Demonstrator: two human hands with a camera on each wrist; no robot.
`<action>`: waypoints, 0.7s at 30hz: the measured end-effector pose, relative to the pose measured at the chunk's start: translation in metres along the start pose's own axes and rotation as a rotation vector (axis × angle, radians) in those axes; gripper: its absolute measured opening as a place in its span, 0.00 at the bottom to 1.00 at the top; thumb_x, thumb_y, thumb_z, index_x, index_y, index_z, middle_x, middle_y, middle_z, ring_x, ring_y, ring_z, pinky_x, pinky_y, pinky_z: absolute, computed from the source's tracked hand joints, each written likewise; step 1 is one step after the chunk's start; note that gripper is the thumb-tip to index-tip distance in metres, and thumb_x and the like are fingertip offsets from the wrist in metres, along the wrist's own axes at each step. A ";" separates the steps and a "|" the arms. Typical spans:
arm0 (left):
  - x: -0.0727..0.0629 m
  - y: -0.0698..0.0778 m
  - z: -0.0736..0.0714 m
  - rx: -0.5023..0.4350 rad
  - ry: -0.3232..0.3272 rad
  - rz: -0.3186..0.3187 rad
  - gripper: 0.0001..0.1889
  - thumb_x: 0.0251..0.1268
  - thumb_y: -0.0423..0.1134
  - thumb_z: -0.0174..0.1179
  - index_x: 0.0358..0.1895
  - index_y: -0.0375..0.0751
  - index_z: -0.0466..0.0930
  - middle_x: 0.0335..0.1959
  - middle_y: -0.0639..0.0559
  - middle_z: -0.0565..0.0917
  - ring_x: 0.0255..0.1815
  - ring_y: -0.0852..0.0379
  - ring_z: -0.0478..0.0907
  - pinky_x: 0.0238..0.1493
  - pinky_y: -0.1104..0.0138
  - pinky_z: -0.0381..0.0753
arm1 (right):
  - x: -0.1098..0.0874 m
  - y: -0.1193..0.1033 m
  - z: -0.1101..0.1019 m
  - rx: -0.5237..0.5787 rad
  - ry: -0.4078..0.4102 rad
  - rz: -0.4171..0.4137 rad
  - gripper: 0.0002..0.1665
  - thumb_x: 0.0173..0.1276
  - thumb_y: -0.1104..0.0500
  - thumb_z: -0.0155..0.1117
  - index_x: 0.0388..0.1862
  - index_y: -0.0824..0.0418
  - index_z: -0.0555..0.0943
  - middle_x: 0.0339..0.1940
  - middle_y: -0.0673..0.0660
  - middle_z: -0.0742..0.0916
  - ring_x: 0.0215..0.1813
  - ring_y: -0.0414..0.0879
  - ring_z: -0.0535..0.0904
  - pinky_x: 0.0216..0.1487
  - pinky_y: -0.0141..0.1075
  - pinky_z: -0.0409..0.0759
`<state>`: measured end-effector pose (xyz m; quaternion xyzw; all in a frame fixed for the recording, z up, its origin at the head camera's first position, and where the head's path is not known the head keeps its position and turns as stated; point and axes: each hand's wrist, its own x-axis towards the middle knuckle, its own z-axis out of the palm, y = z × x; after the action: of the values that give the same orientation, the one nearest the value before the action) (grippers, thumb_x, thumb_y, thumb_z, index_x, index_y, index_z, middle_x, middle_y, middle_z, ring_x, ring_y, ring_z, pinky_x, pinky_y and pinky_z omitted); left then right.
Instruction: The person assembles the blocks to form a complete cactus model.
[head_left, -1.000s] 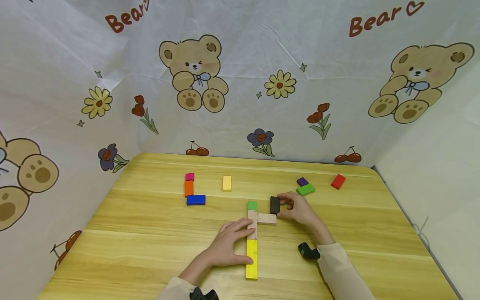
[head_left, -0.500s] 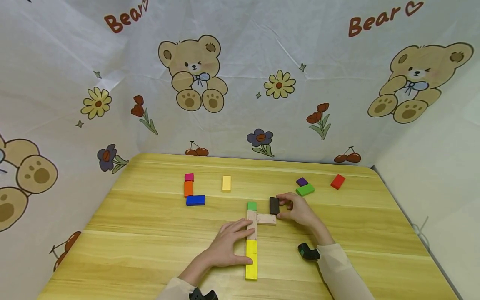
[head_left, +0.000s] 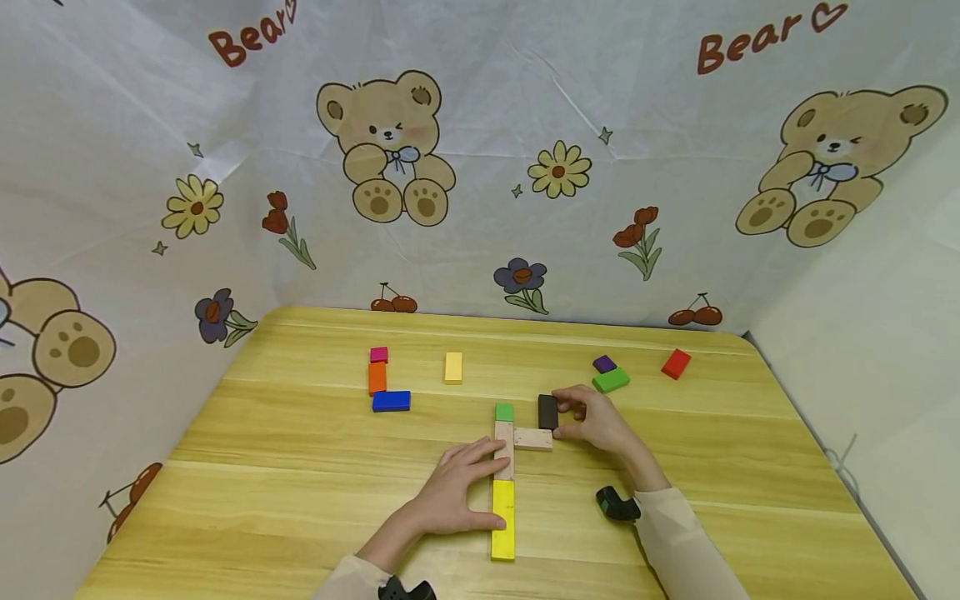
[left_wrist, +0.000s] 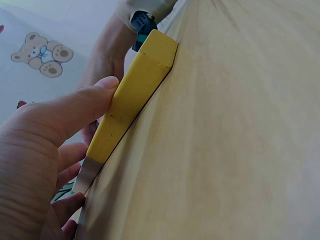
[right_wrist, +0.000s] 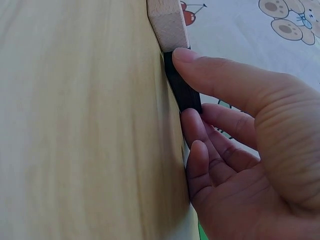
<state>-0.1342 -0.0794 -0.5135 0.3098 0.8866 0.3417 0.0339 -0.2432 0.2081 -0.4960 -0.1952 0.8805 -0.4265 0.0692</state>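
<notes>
In the middle of the head view, just right of centre, a black block (head_left: 548, 412) lies on the table (head_left: 285, 475), its long axis running up and down the frame. Its lower end appears to meet the upper edge of a bare-wood plank (head_left: 533, 439), near that plank's right end; the plank's long axis runs left to right. The right hand (head_left: 596, 418) pinches the black block, thumb at the lower right corner and a fingertip at the upper right.

The plank's left end meets a straight row whose long axis points from the lower centre up the frame: a yellow stretch (head_left: 503, 537) lowest, a bare-wood stretch (head_left: 503, 472) above it, and a small green block (head_left: 505, 412) at the upper end. The left hand (head_left: 450, 492) lies spread along the row, thumb on the yellow stretch, 2 fingertips on the bare-wood stretch.

Left of centre, a magenta block (head_left: 379, 355), an orange block (head_left: 377, 379) and a blue block (head_left: 392, 401) form an L; the blue block points left to right. A pale yellow block (head_left: 453, 368) stands near them.

At upper left and upper right, the cloth backdrop (head_left: 487, 108) carries the word "Bear" 2 times in red-brown lettering, each followed by a heart outline.
</notes>
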 end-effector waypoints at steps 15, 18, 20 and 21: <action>0.000 0.001 0.000 0.004 0.000 -0.004 0.42 0.49 0.62 0.70 0.69 0.48 0.72 0.76 0.56 0.63 0.78 0.49 0.56 0.72 0.47 0.57 | -0.001 0.000 0.000 -0.004 -0.001 -0.003 0.37 0.49 0.62 0.80 0.60 0.65 0.79 0.45 0.57 0.83 0.47 0.50 0.78 0.44 0.32 0.76; -0.001 0.001 0.000 0.004 0.000 -0.004 0.42 0.49 0.62 0.70 0.69 0.48 0.72 0.76 0.56 0.63 0.78 0.49 0.56 0.72 0.47 0.57 | -0.001 0.000 0.000 -0.003 -0.002 -0.008 0.37 0.49 0.62 0.80 0.60 0.65 0.79 0.46 0.57 0.83 0.47 0.50 0.78 0.43 0.31 0.76; -0.001 0.001 0.000 0.004 0.002 -0.002 0.42 0.49 0.62 0.70 0.69 0.48 0.72 0.76 0.55 0.63 0.78 0.48 0.56 0.72 0.47 0.57 | -0.001 0.000 0.000 -0.004 -0.006 -0.015 0.37 0.50 0.62 0.80 0.60 0.65 0.79 0.46 0.58 0.83 0.47 0.51 0.78 0.43 0.32 0.76; -0.001 0.001 0.000 0.004 0.002 -0.002 0.43 0.49 0.62 0.70 0.69 0.48 0.72 0.76 0.55 0.63 0.78 0.48 0.56 0.72 0.47 0.57 | -0.001 0.000 0.000 -0.003 -0.007 -0.016 0.37 0.50 0.62 0.80 0.60 0.65 0.79 0.46 0.58 0.83 0.47 0.51 0.78 0.44 0.32 0.76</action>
<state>-0.1328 -0.0796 -0.5133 0.3087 0.8877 0.3401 0.0327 -0.2422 0.2090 -0.4963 -0.2036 0.8793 -0.4250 0.0687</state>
